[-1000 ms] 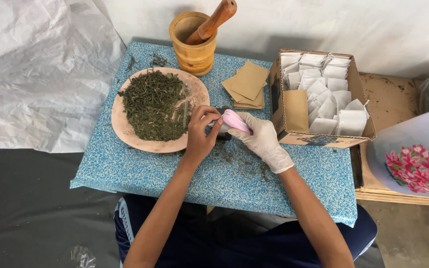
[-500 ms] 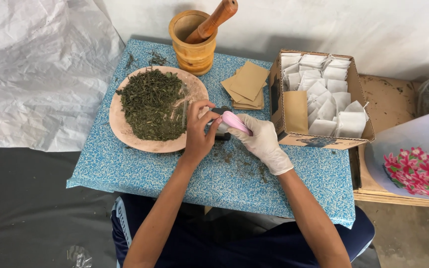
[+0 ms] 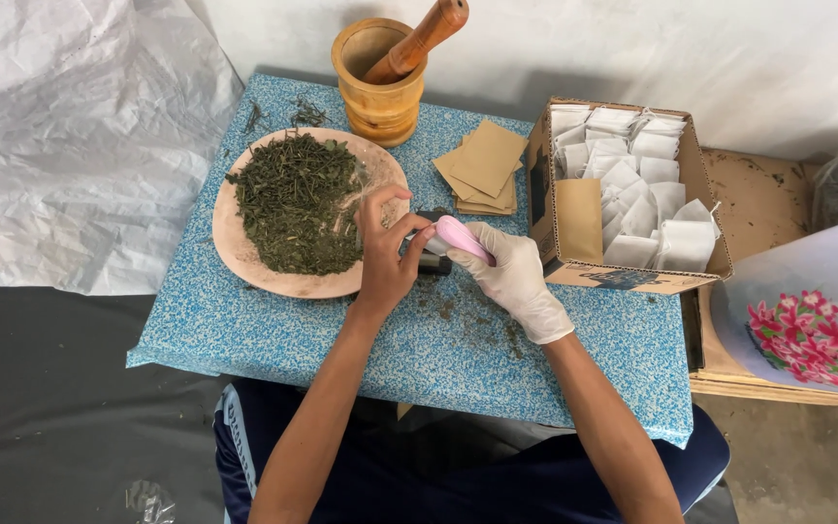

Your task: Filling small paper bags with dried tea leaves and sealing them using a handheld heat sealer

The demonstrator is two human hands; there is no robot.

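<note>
Gloved right hand [image 3: 511,277] grips smooth pink scoop [image 3: 465,239]; bare left hand [image 3: 387,254] pinches it.

Head cam, steep downward (near-overhead), close above blue table [image 3: 273,330].

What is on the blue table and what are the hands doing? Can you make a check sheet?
Surface: blue speckled table, dried flecks near the hands.
Job's things: pink tool; round plate of dried green leaves.
Clutter: wooden mortar with pestle; brown envelopes; cardboard box of white sachets.
Hands: bare left hand pinches at the tool; gloved right hand holds it.
Cables: nothing seen.
Surroundings: white sheeting, flowered sheet.
</note>
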